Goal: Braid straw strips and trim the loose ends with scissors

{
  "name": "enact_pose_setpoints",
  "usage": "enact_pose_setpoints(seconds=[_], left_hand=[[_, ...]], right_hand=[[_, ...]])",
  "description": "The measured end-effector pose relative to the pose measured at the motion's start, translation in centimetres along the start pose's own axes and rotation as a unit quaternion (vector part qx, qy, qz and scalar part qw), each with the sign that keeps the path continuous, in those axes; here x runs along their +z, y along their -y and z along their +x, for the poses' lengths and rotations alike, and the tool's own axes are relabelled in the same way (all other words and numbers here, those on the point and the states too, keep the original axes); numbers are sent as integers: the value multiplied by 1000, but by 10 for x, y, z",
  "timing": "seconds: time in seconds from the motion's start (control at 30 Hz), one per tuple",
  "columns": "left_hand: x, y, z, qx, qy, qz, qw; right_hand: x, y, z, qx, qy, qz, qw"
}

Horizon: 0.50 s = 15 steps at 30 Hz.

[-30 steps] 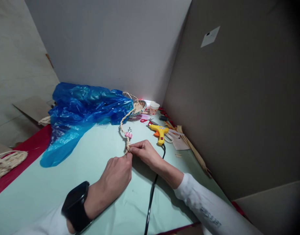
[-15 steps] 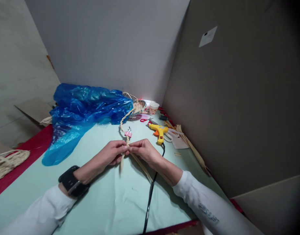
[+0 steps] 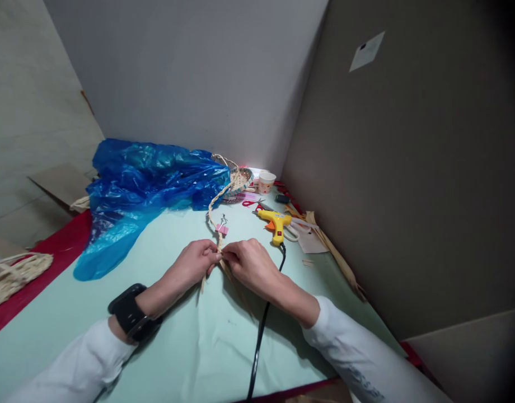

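Observation:
A braided straw cord [image 3: 212,208] runs from a small woven basket [image 3: 239,182] toward me over the pale green table cover [image 3: 165,313]. A pink binder clip [image 3: 221,227] is clamped on it. My left hand [image 3: 194,261] and my right hand [image 3: 249,262] meet at the near end of the braid, both pinched on the loose straw strands [image 3: 204,281] that trail out below my fingers. A black watch sits on my left wrist.
A yellow glue gun [image 3: 276,223] lies right of my hands, its black cable [image 3: 261,330] running toward me. A crumpled blue plastic bag [image 3: 144,184] fills the back left. Red scissors, a paper cup [image 3: 266,182] and straw strips lie by the brown wall. Coiled braid [image 3: 14,274] lies far left.
My left hand came up from below the braid's end to meet my right hand on the strands. My right hand stayed in place, fingers shifting slightly.

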State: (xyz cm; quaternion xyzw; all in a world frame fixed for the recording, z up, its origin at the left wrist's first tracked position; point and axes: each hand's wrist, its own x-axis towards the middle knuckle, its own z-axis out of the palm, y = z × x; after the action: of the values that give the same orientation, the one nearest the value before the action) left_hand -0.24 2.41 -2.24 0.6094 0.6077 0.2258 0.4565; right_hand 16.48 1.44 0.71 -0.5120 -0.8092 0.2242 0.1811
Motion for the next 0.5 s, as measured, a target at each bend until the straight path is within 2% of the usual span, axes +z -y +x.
enact_pose_setpoints(seconds=[0.17, 0.33, 0.5], left_hand=[[0, 1, 0, 12, -5, -3, 1000], [-1, -1, -6, 13, 13, -49, 999], [0, 7, -4, -3, 19, -90, 996]], right_hand=[[4, 15, -11, -7, -14, -138, 990], [12, 19, -15, -25, -8, -199, 980], [23, 19, -18, -50, -16, -241, 969]])
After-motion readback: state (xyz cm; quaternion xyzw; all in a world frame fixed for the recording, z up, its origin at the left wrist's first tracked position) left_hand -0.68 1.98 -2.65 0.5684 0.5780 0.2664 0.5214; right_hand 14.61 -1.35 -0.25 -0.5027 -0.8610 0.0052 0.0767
